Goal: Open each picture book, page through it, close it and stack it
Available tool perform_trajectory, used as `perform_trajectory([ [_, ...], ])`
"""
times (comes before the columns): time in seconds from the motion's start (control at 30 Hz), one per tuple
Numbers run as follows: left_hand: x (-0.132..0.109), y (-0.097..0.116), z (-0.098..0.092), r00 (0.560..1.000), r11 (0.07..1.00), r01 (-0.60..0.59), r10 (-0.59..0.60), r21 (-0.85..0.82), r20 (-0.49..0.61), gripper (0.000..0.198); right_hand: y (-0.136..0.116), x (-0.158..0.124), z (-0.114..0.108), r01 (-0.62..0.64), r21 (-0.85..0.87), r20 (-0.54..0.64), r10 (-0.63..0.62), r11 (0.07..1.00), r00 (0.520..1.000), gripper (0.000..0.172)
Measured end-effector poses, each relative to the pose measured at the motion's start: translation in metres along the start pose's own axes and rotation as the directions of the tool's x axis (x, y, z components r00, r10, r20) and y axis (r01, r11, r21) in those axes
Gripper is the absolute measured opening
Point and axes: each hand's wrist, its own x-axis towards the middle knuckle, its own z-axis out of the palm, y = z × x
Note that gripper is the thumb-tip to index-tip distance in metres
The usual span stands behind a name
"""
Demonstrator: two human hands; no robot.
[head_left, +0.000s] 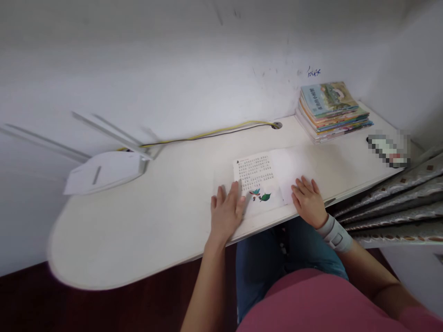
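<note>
An open book (258, 177) lies flat on the white desk in front of me. Its left page carries printed text above a small coloured picture with a green leaf; the right page looks pale and blank. My left hand (225, 210) rests on the left edge of the book with its fingers stretched out. Over the lower part of the right page lies my right hand (309, 200), fingers spread and holding nothing. A grey band (335, 233) wraps my right wrist.
A stack of books (332, 108) stands at the back right, beside a blurred-out object (389, 150). At the left is a white router (105, 173) with raised antennas. Cables (207, 133) run along the wall to a desk hole (277, 125). A patterned curtain (394, 198) hangs at the right.
</note>
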Motion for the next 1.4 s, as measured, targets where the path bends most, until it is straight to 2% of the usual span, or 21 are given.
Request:
perform_trajectory([
  [0.13, 0.001, -0.003, 0.004, 0.999, 0.999, 0.029, -0.031, -0.043, -0.024, 0.059, 0.002, 0.0, -0.002, 0.018, -0.025, 0.014, -0.017, 1.0, 1.0, 0.031],
  [0.2, 0.001, -0.005, 0.006, 0.995, 0.995, 0.066, -0.071, -0.071, -0.074, 0.06, 0.004, 0.0, -0.004, 0.03, -0.032, 0.027, -0.029, 0.999, 0.999, 0.031],
  [0.33, 0.001, -0.004, 0.006, 0.949, 0.97, 0.239, -0.241, -0.033, -0.203, 0.064, 0.008, 0.002, -0.006, 0.055, -0.035, 0.04, -0.053, 0.998, 0.998, 0.03],
  [0.4, 0.0, 0.0, 0.004, 0.929, 0.95, 0.312, -0.3, 0.022, -0.218, 0.063, 0.008, 0.003, -0.006, 0.065, -0.037, 0.036, -0.063, 0.997, 0.997, 0.03],
  [0.53, 0.001, 0.01, -0.008, 0.907, 0.926, 0.371, -0.346, 0.068, -0.239, 0.054, 0.001, 0.005, -0.009, 0.07, -0.022, 0.02, -0.069, 0.997, 0.997, 0.03],
  [0.6, 0.003, 0.011, -0.016, 0.885, 0.906, 0.421, -0.398, 0.05, -0.242, 0.052, -0.007, 0.004, -0.01, 0.126, 0.008, 0.021, -0.126, 0.992, 0.992, 0.034],
  [0.7, 0.008, 0.003, -0.026, 0.87, 0.888, 0.453, -0.46, -0.08, -0.177, 0.06, -0.022, 0.003, -0.01, 0.251, 0.056, 0.055, -0.254, 0.966, 0.966, 0.04],
  [0.77, 0.012, -0.006, -0.03, 0.876, 0.876, 0.454, -0.472, -0.165, -0.098, 0.062, -0.03, 0.003, -0.01, 0.268, 0.07, 0.09, -0.273, 0.961, 0.958, 0.041],
  [0.83, 0.017, -0.015, -0.032, 0.892, 0.872, 0.44, -0.453, -0.215, -0.008, 0.047, -0.035, 0.004, -0.01, 0.241, 0.083, 0.117, -0.249, 0.967, 0.961, 0.039],
  [0.9, 0.021, -0.018, -0.036, 0.917, 0.856, 0.389, -0.396, -0.342, 0.051, 0.026, -0.035, 0.007, -0.011, 0.214, 0.122, 0.131, -0.229, 0.969, 0.964, 0.037],
  [0.97, 0.026, -0.01, -0.045, 0.938, 0.74, 0.315, -0.338, -0.595, 0.075, 0.023, -0.031, 0.011, -0.014, 0.192, 0.209, 0.12, -0.22, 0.959, 0.968, 0.042],
  [1.0, 0.029, -0.002, -0.051, 0.949, 0.631, 0.265, -0.304, -0.729, 0.083, 0.026, -0.028, 0.014, -0.016, 0.183, 0.281, 0.107, -0.22, 0.942, 0.97, 0.046],
  [1.07, 0.036, 0.022, -0.065, 0.974, 0.369, 0.175, -0.201, -0.913, 0.105, 0.032, -0.019, 0.022, -0.021, 0.149, 0.482, 0.077, -0.212, 0.863, 0.974, 0.057],
  [1.1, 0.04, 0.038, -0.072, 0.986, 0.262, 0.144, -0.122, -0.954, 0.115, 0.033, -0.014, 0.027, -0.024, 0.111, 0.592, 0.07, -0.188, 0.798, 0.98, 0.061],
  [1.13, 0.043, 0.054, -0.077, 0.992, 0.197, 0.121, -0.046, -0.973, 0.114, 0.033, -0.008, 0.033, -0.027, 0.05, 0.695, 0.076, -0.142, 0.718, 0.987, 0.063],
  [1.2, 0.05, 0.086, -0.081, 0.991, 0.128, 0.1, 0.079, -0.987, 0.11, 0.031, 0.006, 0.045, -0.034, -0.118, 0.843, 0.146, -0.013, 0.524, 0.989, 0.067],
  [1.27, 0.054, 0.107, -0.076, 0.982, 0.065, 0.115, 0.141, -0.991, 0.124, 0.031, 0.021, 0.053, -0.04, -0.268, 0.911, 0.257, 0.074, 0.315, 0.963, 0.075],
  [1.33, 0.054, 0.112, -0.067, 0.983, 0.008, 0.136, 0.127, -0.991, 0.136, 0.031, 0.036, 0.055, -0.042, -0.342, 0.923, 0.331, 0.089, 0.179, 0.939, 0.08],
  [1.4, 0.049, 0.096, -0.057, 0.991, -0.002, 0.131, 0.034, -0.991, 0.131, 0.029, 0.049, 0.05, -0.041, -0.367, 0.92, 0.357, 0.096, 0.139, 0.929, 0.076],
])
